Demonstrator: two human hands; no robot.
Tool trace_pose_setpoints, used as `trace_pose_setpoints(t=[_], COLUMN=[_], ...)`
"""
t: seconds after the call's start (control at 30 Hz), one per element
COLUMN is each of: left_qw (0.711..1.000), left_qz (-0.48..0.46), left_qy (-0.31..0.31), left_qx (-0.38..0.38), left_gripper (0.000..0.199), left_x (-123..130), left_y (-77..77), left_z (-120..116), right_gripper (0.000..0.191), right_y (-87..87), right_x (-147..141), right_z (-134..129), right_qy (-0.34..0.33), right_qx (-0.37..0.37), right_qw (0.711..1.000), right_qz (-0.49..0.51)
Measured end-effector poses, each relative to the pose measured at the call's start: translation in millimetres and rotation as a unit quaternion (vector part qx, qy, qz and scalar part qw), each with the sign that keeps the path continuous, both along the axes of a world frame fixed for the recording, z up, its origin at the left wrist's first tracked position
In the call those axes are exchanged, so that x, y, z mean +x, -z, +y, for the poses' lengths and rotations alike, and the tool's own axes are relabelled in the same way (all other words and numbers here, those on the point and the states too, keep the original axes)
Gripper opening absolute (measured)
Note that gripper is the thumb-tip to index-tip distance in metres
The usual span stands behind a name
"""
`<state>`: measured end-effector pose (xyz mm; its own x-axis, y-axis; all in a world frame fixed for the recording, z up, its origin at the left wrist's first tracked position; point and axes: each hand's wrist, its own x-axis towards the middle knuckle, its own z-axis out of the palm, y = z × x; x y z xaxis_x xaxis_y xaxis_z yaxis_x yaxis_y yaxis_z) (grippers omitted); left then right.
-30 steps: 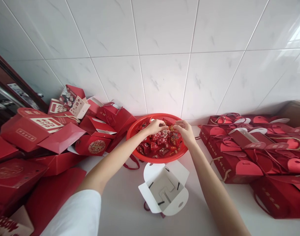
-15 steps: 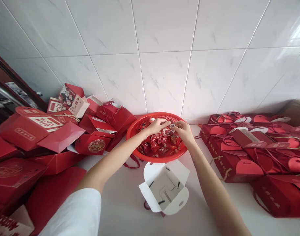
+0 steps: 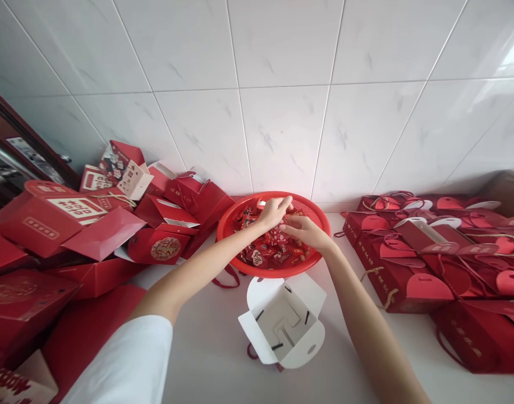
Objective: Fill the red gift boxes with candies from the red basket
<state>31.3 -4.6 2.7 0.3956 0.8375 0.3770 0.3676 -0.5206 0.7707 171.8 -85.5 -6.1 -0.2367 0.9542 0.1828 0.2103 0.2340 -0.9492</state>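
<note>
Both left hand and right hand: grip unclear; collision could spill shiny red packets over oval red plastic basket.

You can read no wording for certain; the lettering is too small or blurred. Taking your view as a clock, the big box at 9 o'clock carries large red characters on its cream panel and a smaller framed line below. Toward 8, you see a round gold emblem on the flap box. At 4, gold characters mark the rope-handled box and, farther out, the corner box. At 6, one wrapper shows an unreadable pale print.
</note>
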Motion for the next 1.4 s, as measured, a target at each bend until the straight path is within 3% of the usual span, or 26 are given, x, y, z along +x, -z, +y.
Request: trace_pose_setpoints(t=[0.07,0.17,0.23,0.37,0.53,0.6,0.73,0.87,1.0,1.13,1.3,1.4], left_qw=[0.999,0.999,0.992,0.931,0.858,0.845,0.855,0.909,0.955,0.967,0.98,0.967], left_qz=[0.006,0.024,0.119,0.356,0.501,0.523,0.497,0.365,0.222,0.163,0.099,0.147], left_qy=[0.032,0.045,0.048,0.084,0.105,0.108,0.148,0.19,0.185,0.18,0.171,0.206], left_qx=[0.006,0.016,0.009,-0.018,0.038,0.037,-0.022,-0.07,-0.071,-0.08,-0.007,-0.001], left_gripper=[0.051,0.048,0.046,0.025,0.02,0.022,0.024,0.025,0.03,0.01,0.043,0.049], left_x=[4.1,2.3,-4.0,-16.9,-14.5,-11.7,-13.2,-21.3,-26.7,-26.9,-26.8,-27.1], left_y=[1.9,1.7,-0.4,-2.1,0.1,-0.9,-3.2,-3.3,-3.6,-2.7,-1.4,-1.7], left_z=[-1.8,-1.6,-0.8,-2.0,-9.9,-12.5,-11.4,-3.0,6.3,11.6,12.2,12.9], right_gripper=[0.048,0.042,0.036,0.029,0.015,0.015,0.026,0.035,0.038,0.038,0.036,0.033], right_y=[1.7,2.9,2.8,2.0,-2.1,-4.4,-4.4,0.3,2.2,1.4,-1.2,-3.6], right_x=[0.6,1.6,2.0,1.6,0.4,0.9,3.1,5.8,7.7,8.2,7.6,7.4], right_z=[1.6,3.4,4.4,5.6,4.0,3.0,3.4,7.0,9.8,10.0,8.4,7.5], right_qy=[0.023,0.096,0.157,0.224,0.286,0.311,0.271,0.23,0.22,0.22,0.211,0.232], right_qx=[0.004,0.001,0.001,-0.007,-0.005,-0.005,0.012,0.017,-0.005,-0.009,-0.012,-0.011], right_qw=[0.999,0.993,0.982,0.959,0.939,0.921,0.915,0.924,0.925,0.925,0.92,0.903], right_qz=[0.026,0.074,0.11,0.173,0.189,0.236,0.3,0.305,0.31,0.311,0.33,0.363])
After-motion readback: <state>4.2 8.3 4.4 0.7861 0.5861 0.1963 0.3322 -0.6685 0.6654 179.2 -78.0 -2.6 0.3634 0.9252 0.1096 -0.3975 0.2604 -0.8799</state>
